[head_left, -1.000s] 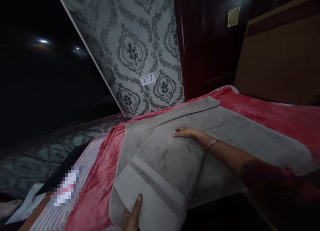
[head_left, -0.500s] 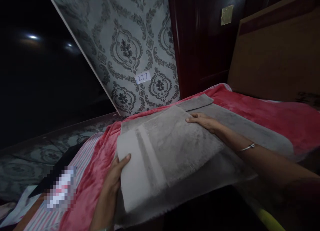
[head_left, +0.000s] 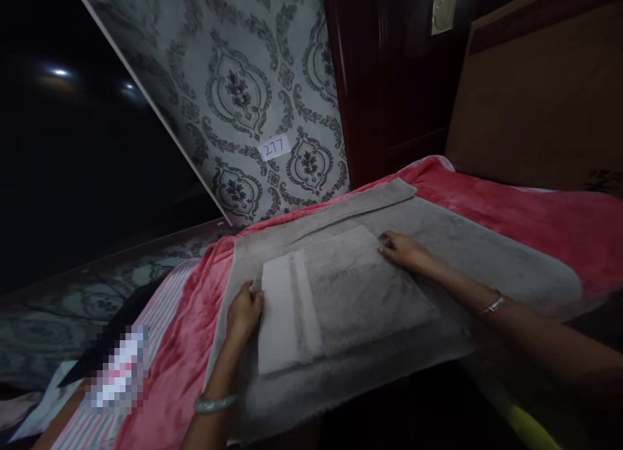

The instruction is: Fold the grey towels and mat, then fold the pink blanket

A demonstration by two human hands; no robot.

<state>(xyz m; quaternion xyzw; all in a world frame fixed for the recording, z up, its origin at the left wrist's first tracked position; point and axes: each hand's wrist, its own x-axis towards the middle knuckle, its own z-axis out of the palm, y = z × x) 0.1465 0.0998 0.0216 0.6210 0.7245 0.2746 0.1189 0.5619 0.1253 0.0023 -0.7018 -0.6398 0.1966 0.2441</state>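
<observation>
A folded grey-and-white towel-like plush cloth (head_left: pixel 360 287), with a pale end panel and a pale stripe on its left side, lies over a larger grey plush cloth (head_left: pixel 467 242). At its left edge, my left hand (head_left: pixel 246 307) has its fingers curled and its thumb against the edge. My right hand (head_left: pixel 403 252) pinches the cloth's upper right edge, fingers bent together. Part of the grip on both sides is hidden by my own fingers. The larger cloth has a folded-over strip along its far side.
Under the cloths is a red plush blanket (head_left: pixel 506 216), with a striped fabric (head_left: pixel 160 326) at the left. Beyond stand a patterned wall (head_left: pixel 243 47) bearing a "277" label (head_left: pixel 275 147), a large dark screen (head_left: pixel 87 151), a dark red door (head_left: pixel 389 80) and a cardboard box (head_left: pixel 540 106).
The folded cloth has come down flat onto the larger grey cloth and shifted slightly right. Both hands have moved with it, the left one up and to the right.
</observation>
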